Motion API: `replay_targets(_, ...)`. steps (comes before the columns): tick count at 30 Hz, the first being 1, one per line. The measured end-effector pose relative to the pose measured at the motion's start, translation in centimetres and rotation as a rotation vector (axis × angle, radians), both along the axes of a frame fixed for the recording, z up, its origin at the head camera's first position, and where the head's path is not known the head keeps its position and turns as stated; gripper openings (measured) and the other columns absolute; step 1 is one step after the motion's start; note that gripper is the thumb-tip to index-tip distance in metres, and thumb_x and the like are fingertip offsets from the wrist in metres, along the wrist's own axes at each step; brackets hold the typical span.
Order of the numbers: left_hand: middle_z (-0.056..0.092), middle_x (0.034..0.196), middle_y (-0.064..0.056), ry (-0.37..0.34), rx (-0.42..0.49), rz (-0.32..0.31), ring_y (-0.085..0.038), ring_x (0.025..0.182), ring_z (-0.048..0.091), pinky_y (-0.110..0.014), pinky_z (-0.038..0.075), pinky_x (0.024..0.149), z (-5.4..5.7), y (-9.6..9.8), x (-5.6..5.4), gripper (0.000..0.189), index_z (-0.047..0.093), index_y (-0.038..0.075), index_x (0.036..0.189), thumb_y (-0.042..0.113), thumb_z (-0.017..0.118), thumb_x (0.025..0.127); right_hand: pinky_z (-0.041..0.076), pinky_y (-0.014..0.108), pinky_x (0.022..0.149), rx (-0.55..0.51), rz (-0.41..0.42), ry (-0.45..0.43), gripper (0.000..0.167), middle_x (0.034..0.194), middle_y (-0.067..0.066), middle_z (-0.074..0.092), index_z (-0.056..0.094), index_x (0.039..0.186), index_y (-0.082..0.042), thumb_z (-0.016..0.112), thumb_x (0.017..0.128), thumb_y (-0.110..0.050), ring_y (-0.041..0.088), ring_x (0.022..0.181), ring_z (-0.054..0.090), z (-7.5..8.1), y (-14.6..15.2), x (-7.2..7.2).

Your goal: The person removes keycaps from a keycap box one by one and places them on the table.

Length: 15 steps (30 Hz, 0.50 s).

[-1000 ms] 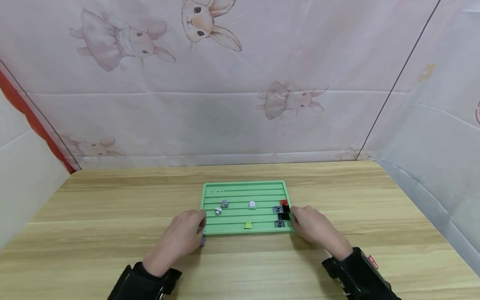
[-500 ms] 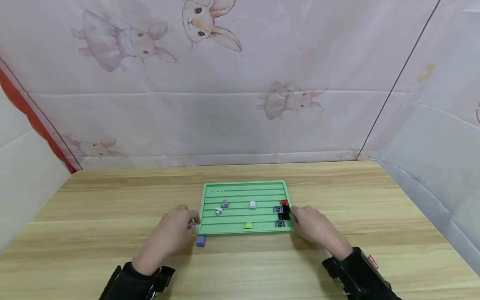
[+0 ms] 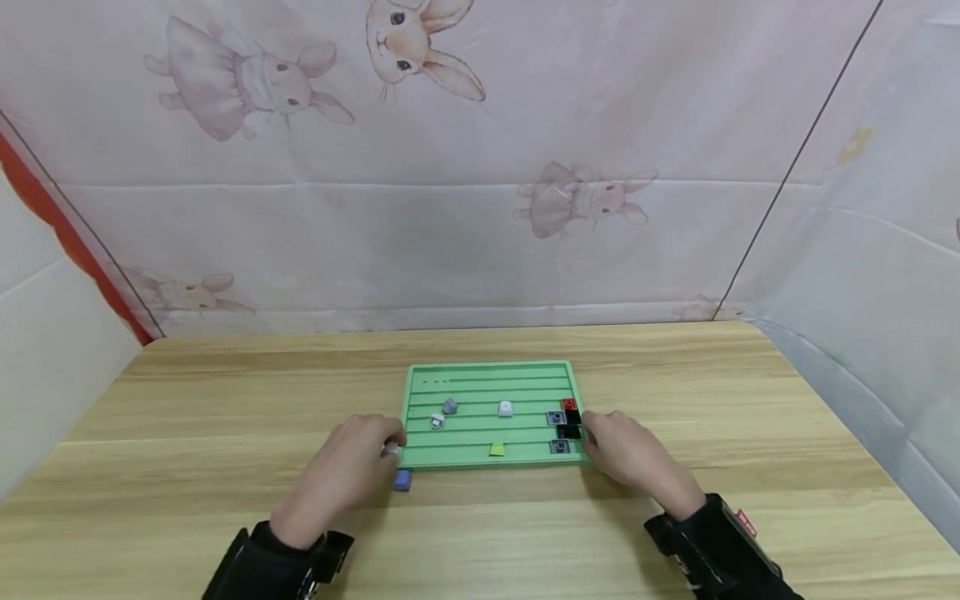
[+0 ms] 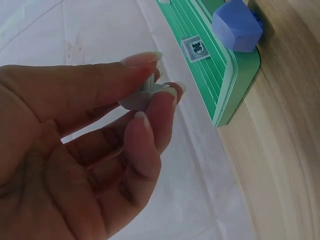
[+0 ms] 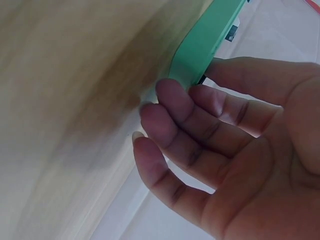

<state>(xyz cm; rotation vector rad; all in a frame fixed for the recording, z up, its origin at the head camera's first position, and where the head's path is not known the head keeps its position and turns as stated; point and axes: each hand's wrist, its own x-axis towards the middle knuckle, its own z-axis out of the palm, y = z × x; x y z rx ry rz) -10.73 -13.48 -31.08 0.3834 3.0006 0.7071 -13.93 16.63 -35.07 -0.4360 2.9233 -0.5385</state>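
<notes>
My left hand (image 3: 341,467) pinches a light grey keycap (image 4: 137,100) between thumb and fingertips, just off the left edge of a green ridged tray (image 3: 465,457). On the table at the tray's front left corner lies a blue-purple keycap (image 3: 402,481). My right hand (image 3: 633,454) grips the tray's right edge, thumb on the upper side and fingers against the outer side. Beside it are black keycaps (image 3: 568,432), a red one (image 3: 568,404) and dark grey ones (image 3: 559,447). Part of the black pieces is hidden by that hand.
Elsewhere on the tray sit a grey keycap (image 3: 449,406), a white one showing its cross socket (image 4: 196,48), another white one (image 3: 506,409) and a yellow-green one (image 3: 497,450). The wooden table (image 3: 495,533) meets a rabbit-print curtain (image 3: 450,250) behind.
My left hand has drawn back left from the tray's edge, then shifted slightly right again. The blue-purple keycap and the pinched grey one have come into sight. My right hand stays put.
</notes>
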Motion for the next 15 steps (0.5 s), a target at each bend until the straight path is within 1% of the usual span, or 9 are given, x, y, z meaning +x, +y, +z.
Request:
replay_targets(4,0.063,0.085,-0.007,0.015,0.001,-0.005,-0.016,0.072,0.056,-0.032,0.047,0.063,-0.02,0.11,-0.04,0.016,0.065,0.005,0.089,-0.005,0.065,0.076,0.031,0.023,0.045,0.002,0.003,0.008,0.014,0.057,0.002,0.044,0.049,0.074,-0.006,0.059,0.083,-0.003,0.012,0.05,0.04,0.0,0.0,-0.05)
replay_targets(8,0.062,0.081,-0.005,0.016,0.009,-0.003,-0.014,0.069,0.054,-0.03,0.045,0.06,0.06,0.17,-0.04,0.013,0.064,0.007,0.084,-0.003,0.066,0.076,0.032,0.023,0.045,0.003,0.005,0.008,0.014,0.057,0.002,0.044,0.05,0.074,-0.006,0.059,0.083,-0.003,0.012,0.05,0.04,-0.02,0.01,-0.08)
replay_targets(11,0.06,0.075,-0.002,0.006,0.014,0.004,-0.012,0.067,0.052,-0.028,0.044,0.06,0.14,0.2,-0.02,0.009,0.066,0.007,0.08,-0.002,0.068,0.076,0.031,0.023,0.045,0.001,0.005,0.005,0.015,0.057,0.002,0.044,0.049,0.073,-0.006,0.059,0.084,-0.003,0.011,0.049,0.04,-0.03,0.01,-0.1)
replay_targets(15,0.061,0.079,-0.003,-0.009,0.011,-0.008,-0.013,0.07,0.054,-0.029,0.046,0.063,0.17,0.2,0.08,0.01,0.069,0.003,0.085,0.0,0.069,0.075,0.03,0.023,0.045,0.0,0.006,0.003,0.015,0.057,0.002,0.043,0.049,0.073,-0.007,0.059,0.084,-0.003,0.011,0.049,0.039,-0.04,0.03,-0.13)
